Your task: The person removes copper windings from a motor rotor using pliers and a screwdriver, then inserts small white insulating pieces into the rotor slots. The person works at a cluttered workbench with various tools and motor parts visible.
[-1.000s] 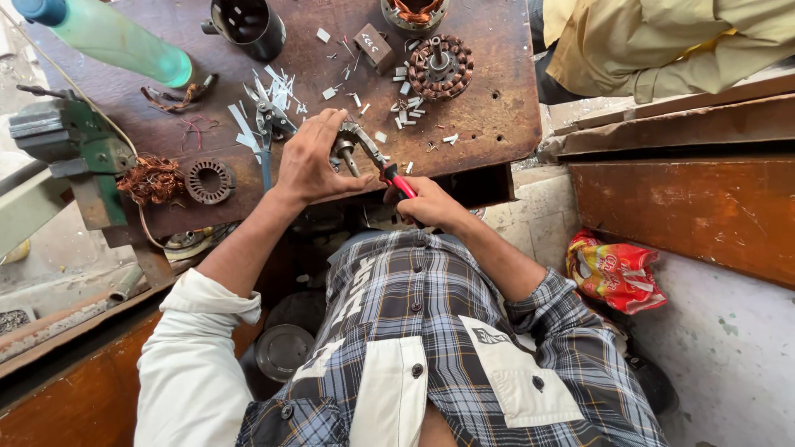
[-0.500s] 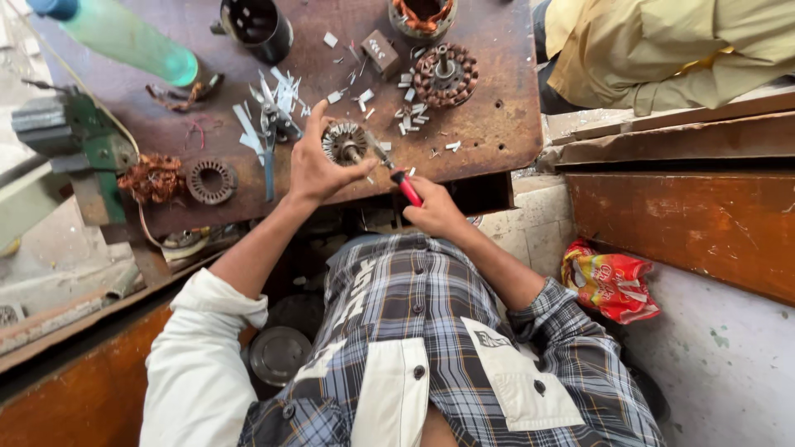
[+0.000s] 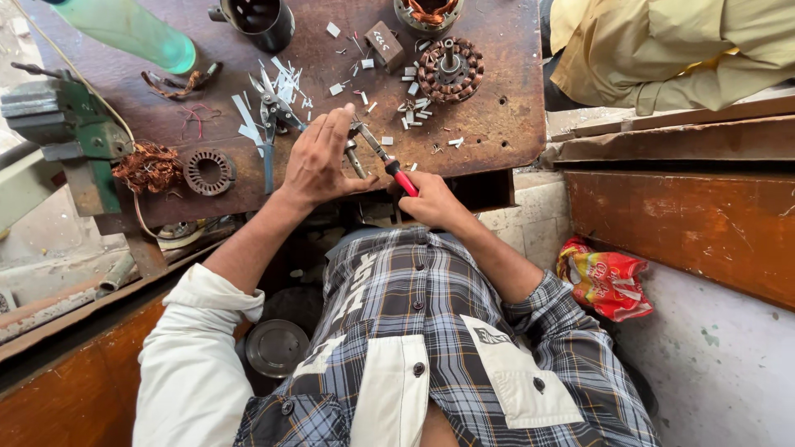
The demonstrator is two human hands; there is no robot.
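Head view | left hand [image 3: 319, 161] cups small metal part [image 3: 354, 157] | right hand [image 3: 431, 203] grips red-handled pliers [image 3: 389, 161]

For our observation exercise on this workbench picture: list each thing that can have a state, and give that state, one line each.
left hand: closed around a small metal part, mostly hidden
right hand: gripping red-handled pliers
pliers: tip at the part
wound stator: lying flat on the workbench
bare stator core: unwound, flat
green bottle: lying on its side
snack wrapper: crumpled
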